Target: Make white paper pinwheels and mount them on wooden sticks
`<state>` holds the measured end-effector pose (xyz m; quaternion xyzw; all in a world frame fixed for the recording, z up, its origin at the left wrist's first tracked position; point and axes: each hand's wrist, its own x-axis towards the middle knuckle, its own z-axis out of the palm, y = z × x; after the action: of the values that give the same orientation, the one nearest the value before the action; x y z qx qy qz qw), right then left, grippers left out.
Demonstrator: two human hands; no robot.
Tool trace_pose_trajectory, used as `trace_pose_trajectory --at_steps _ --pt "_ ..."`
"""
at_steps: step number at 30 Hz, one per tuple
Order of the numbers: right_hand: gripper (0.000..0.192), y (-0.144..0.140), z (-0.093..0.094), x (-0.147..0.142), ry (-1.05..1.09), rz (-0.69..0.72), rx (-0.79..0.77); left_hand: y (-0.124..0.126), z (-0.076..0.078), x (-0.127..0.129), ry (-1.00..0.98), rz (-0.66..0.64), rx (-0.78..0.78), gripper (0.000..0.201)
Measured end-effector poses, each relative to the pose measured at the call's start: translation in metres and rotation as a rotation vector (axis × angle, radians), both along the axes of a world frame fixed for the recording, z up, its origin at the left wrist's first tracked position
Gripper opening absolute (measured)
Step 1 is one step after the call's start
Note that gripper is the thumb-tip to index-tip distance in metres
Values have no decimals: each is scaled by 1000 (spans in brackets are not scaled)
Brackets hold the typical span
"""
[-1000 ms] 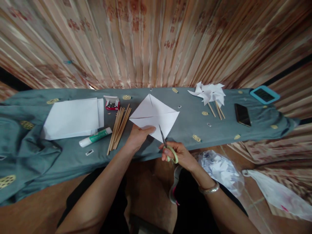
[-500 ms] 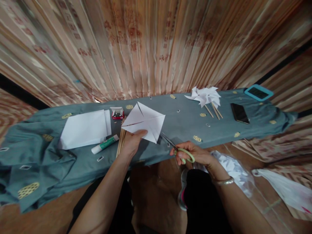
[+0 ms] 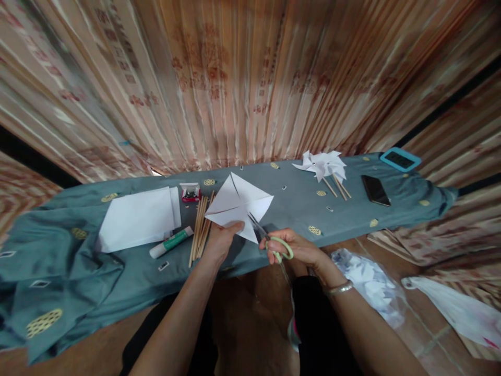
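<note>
My left hand (image 3: pixel 224 239) pinches the near edge of a white paper square (image 3: pixel 230 198), thumb on top. Slits run inward from some of its corners towards the middle. In my right hand (image 3: pixel 291 248) is a pair of scissors (image 3: pixel 278 248) with light green handles. Their blades lie at the paper's near right corner, pointing towards its centre; whether the blades are fully closed is hard to see. Just left of the paper lie several thin wooden sticks (image 3: pixel 199 230).
A stack of white paper (image 3: pixel 136 219), a glue stick (image 3: pixel 171 242) and a red box of pins (image 3: pixel 190 193) lie on the left. On the right are paper pinwheels (image 3: pixel 323 165), a phone (image 3: pixel 376 189) and a blue-framed device (image 3: pixel 401 159). A plastic bag of paper (image 3: pixel 370 287) sits on the floor.
My right hand has brought the scissors leftward, and their blades now reach the paper at its near right corner. The paper stays in my left hand. The whole view has shifted slightly.
</note>
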<state>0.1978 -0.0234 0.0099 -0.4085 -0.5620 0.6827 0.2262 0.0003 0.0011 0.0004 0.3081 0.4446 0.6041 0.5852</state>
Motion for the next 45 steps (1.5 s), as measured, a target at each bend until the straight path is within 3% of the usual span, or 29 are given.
trace_pose_trajectory --at_steps 7,21,32,45 --pt "56 1 7 -3 13 -4 -18 3 5 2 -19 9 2 46" --pt "53 2 5 -17 16 -37 112 3 4 0 -74 -14 -3 39" --pt "56 1 6 -24 9 -77 78 3 3 0 -90 -11 7 35" --pt "56 -2 3 -26 20 -113 108 3 6 3 -39 3 37 46"
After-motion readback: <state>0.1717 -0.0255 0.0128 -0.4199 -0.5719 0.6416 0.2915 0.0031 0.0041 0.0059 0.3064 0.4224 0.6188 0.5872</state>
